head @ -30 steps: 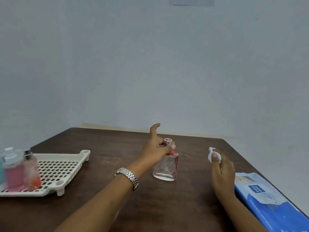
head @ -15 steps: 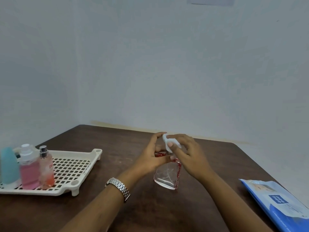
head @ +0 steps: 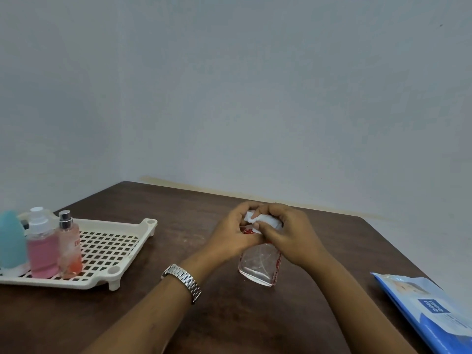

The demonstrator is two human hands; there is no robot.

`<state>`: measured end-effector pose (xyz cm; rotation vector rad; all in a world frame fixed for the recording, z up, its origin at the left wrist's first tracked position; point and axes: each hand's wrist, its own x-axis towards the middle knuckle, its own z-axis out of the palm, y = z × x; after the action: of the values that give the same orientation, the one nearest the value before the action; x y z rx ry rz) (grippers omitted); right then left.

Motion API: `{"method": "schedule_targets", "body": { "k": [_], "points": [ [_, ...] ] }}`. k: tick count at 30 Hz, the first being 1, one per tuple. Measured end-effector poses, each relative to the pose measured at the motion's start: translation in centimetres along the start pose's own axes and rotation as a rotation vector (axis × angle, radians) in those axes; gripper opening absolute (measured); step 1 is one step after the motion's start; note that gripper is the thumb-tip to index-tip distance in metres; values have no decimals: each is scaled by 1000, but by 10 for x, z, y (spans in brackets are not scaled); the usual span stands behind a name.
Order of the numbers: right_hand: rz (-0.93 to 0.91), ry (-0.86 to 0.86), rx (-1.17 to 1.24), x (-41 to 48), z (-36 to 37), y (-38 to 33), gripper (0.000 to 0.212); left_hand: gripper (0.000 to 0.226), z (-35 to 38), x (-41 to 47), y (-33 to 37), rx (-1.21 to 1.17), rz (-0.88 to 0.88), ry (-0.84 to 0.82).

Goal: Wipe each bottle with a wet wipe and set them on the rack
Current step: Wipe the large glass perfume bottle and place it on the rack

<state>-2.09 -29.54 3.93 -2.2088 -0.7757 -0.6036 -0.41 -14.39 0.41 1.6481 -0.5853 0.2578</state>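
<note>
Our dark wooden table [head: 255, 328] runs to a pale wall, its far edge close behind our hands and its right edge under the blue wipes pack [head: 434, 310]. The white rack [head: 115, 251] sits at the left, well apart from the clear bottle [head: 258, 267], with a wide stretch of tabletop between. The bottle stands mid-table, long axis near vertical, neck up. Our left hand [head: 229, 238] grips its shoulder; our right hand [head: 293, 238] pinches the wet wipe [head: 251, 217] around the top.
</note>
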Motion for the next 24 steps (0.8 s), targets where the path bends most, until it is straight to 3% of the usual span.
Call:
{"method": "schedule_targets", "body": {
  "k": [3,6,13,17,24],
  "points": [
    [-42,48,-71,0,9,-4,12,35,-1,-1,2,-1,11,1],
    [-35,120,20,-2,12,-8,18,27,0,-1,1,-16,-3,15],
    [124,75,415,-10,1,-11,29,46,5,-1,1,13,-12,33],
    [202,90,572,-14,-1,-5,28,68,6,-5,9,58,22,33],
    [197,242,612,-13,-9,1,17,58,8,-6,8,96,42,41]
  ]
}}
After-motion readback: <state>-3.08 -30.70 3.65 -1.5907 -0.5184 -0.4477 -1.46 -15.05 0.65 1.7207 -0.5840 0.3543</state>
